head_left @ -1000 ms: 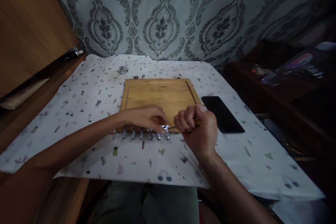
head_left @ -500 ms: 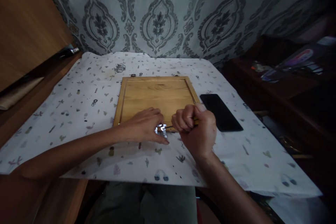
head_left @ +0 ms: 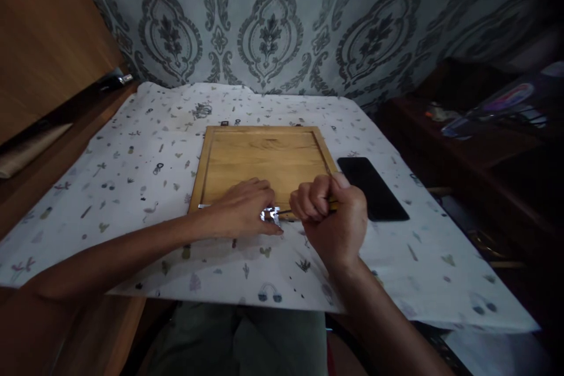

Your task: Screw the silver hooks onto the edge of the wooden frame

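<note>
A framed wooden panel point(head_left: 264, 155) lies flat on the patterned table cover. At its near edge, my left hand point(head_left: 242, 208) holds a shiny metal fitting point(head_left: 270, 214) between thumb and fingers; the hand hides part of it, and its exact kind is unclear. My right hand point(head_left: 332, 214) is closed in a fist around a screwdriver point(head_left: 285, 212). Its thin dark shaft points left and reaches the fitting. A bit of yellow handle shows within the fist, and the rest is covered by the fingers.
A black phone point(head_left: 372, 188) lies right of the panel. The white table cover point(head_left: 145, 235) has small printed motifs. Wooden furniture point(head_left: 53, 41) stands at the left, a patterned wall point(head_left: 268, 29) rises behind, and a plastic bottle point(head_left: 497, 103) is at the far right.
The view has shifted very slightly. Both hands keep the same hold, with the screwdriver still at the metal fitting; the left thumb sits a little higher.
</note>
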A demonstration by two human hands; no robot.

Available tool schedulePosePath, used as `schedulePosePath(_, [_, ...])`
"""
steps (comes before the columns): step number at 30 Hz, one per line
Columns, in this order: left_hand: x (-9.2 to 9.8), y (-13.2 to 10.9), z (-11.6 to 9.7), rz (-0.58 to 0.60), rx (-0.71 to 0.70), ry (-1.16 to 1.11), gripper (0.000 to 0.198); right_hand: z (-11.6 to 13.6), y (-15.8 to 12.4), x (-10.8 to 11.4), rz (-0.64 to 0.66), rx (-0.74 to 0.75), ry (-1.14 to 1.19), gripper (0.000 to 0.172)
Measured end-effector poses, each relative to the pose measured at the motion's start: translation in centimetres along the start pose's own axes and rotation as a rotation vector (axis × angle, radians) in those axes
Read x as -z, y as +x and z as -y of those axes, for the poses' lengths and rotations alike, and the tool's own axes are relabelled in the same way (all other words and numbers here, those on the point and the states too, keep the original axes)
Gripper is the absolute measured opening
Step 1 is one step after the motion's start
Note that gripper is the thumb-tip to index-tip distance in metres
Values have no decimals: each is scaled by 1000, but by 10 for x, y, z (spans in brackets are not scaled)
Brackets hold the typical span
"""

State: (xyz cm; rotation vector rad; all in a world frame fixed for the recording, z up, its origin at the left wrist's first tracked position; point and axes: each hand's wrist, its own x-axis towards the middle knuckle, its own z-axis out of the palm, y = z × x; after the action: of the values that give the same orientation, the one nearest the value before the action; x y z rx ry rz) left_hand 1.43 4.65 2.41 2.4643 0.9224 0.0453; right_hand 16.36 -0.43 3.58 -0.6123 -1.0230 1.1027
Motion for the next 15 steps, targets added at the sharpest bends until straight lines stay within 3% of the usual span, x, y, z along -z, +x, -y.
schedulePosePath(15, [-4,1,2,-51,29,-73,35,0,0,-3,-31,13,39,57])
